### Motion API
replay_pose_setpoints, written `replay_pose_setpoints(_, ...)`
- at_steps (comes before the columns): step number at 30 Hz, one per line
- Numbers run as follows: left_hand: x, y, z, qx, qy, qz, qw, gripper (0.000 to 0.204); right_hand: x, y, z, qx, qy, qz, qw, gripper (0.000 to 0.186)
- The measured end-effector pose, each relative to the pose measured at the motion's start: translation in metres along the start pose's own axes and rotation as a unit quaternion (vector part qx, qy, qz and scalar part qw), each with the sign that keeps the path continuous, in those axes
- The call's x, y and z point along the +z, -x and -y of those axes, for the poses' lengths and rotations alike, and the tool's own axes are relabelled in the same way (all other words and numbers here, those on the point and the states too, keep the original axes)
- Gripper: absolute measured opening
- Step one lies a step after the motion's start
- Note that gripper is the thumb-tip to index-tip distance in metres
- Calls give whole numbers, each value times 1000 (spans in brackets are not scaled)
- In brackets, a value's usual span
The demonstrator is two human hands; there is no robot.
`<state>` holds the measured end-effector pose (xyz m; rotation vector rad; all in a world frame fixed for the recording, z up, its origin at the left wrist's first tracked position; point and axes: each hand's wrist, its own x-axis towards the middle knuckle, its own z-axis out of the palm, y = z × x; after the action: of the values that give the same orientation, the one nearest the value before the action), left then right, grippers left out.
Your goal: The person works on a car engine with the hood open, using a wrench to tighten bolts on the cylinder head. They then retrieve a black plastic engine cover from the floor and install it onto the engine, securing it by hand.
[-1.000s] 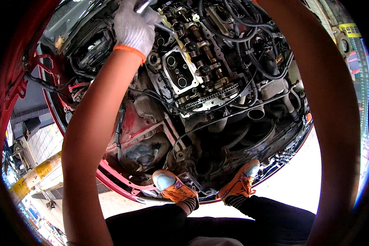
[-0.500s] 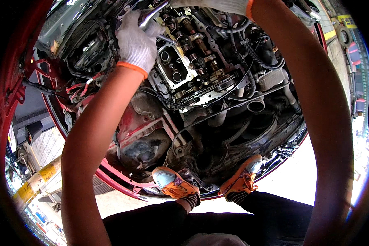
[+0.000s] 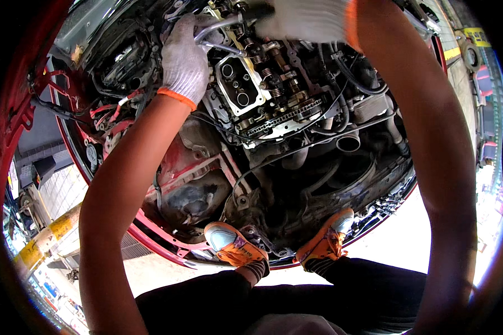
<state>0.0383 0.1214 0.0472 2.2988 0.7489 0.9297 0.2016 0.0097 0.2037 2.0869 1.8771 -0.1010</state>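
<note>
Gripping the ratchet handle (image 3: 221, 23), both gloved hands are closed on it — left hand (image 3: 184, 61), right hand (image 3: 304, 19); stiff steel, judged slippery if oiled.

Metal wrench (image 3: 221, 25): a slim, bright steel bar lying nearly level across the top of the open engine, its left end wrapped by the gloved left hand (image 3: 183, 61), its right end under the gloved right hand (image 3: 307, 19) (the working tip is hidden). Cylinder head (image 3: 262, 84): uncovered, tilted in view, showing valve springs, a pale aluminium block with round bores, and the timing chain along its lower edge.
</note>
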Motion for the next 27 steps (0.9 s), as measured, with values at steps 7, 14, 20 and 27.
replay_pose_setpoints(7,-8,4,0,-20,32,13,999,30,-9,-13,-13,17,-59,-11,998,69)
replay_pose_setpoints(14,1,0,-3,-41,24,14,999,27,5,4,-25,-210,-82,-145,963,61)
replay_pose_setpoints(20,6,-5,25,-123,269,21,955,27,-7,-3,-3,43,-211,-38,976,55)
replay_pose_setpoints(27,9,-7,27,-170,374,42,911,18,7,2,-5,46,-229,-90,968,56)
